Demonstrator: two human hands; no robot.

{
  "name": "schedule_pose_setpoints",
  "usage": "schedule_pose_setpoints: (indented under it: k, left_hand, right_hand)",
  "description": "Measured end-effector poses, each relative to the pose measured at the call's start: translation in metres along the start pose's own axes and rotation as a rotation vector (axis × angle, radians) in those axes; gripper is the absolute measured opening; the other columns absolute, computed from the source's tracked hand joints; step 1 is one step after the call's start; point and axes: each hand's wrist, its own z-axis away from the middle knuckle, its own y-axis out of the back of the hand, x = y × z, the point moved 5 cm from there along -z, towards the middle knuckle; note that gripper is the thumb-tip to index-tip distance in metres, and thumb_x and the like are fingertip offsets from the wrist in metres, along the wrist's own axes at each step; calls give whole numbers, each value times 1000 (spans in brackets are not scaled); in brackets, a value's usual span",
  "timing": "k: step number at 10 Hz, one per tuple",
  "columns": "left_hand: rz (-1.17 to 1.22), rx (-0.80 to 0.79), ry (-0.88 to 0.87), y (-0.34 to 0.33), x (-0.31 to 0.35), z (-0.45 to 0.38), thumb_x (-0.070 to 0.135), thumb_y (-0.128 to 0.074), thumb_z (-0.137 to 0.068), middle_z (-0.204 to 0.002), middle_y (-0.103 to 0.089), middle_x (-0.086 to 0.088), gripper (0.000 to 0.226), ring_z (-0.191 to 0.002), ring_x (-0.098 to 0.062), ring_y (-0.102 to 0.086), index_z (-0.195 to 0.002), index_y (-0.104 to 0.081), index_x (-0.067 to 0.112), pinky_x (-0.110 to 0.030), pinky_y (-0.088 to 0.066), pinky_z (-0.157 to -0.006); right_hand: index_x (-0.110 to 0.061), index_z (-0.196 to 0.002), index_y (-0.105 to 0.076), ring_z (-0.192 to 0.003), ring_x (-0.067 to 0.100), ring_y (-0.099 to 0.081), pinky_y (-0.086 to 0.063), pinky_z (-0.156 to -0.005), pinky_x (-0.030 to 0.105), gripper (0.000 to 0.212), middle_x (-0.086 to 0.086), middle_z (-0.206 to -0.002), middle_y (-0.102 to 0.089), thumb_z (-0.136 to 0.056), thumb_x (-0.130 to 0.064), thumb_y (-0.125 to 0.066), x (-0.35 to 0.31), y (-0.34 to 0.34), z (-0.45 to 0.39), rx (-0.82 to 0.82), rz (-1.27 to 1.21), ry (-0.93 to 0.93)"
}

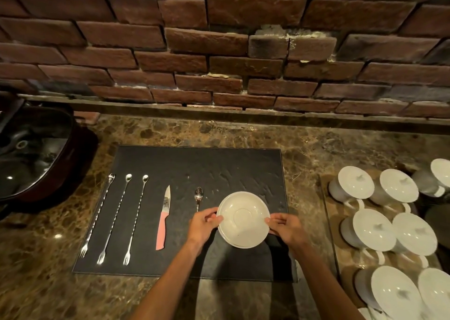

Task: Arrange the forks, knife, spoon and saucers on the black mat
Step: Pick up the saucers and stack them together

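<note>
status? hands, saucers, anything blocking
Left hand and right hand both grip saucers, a stack, over the black mat. Forks, knife, spoon laid out. Nothing blocking.

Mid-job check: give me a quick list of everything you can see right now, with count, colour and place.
black mat: one, black, centre of counter.
forks: three, silver, long, left part of mat.
knife: one, pink handle, right of forks.
spoon: one, silver, right of knife.
saucers: small stack, white, held over mat's right side; count unclear.
lidded cups: several, white, far right.
dark pot: one, far left.
left hand: grip on saucers' left rim.
right hand: grip on right rim.
</note>
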Motion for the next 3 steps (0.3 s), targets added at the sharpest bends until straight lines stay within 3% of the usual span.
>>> schedule_pose_setpoints:
  k: [1,3]
  left_hand:
    - [38,-10,8,0,1,0,1,-69,-91,-87,-63,-9,44,-89,-17,-65,-134,-62,7,-8,-53,-73]
    - [-32,85,-41,13,24,12,18,-65,-98,-109,-69,-8,34,-111,-28,-65,-131,-65,14,-38,-51,-104]
  right_hand:
    - [6,-104,-66,-88,27,-72,-60,-68,22,25,19,-97,-73,-86,-11,-71,2,2,3,5,-41,-8]
    - [-2,-112,-62,-84,19,-65,-56,-78,29,36,12,-94,-70,-87,-25,-71,-9,13,11,99,4,47]
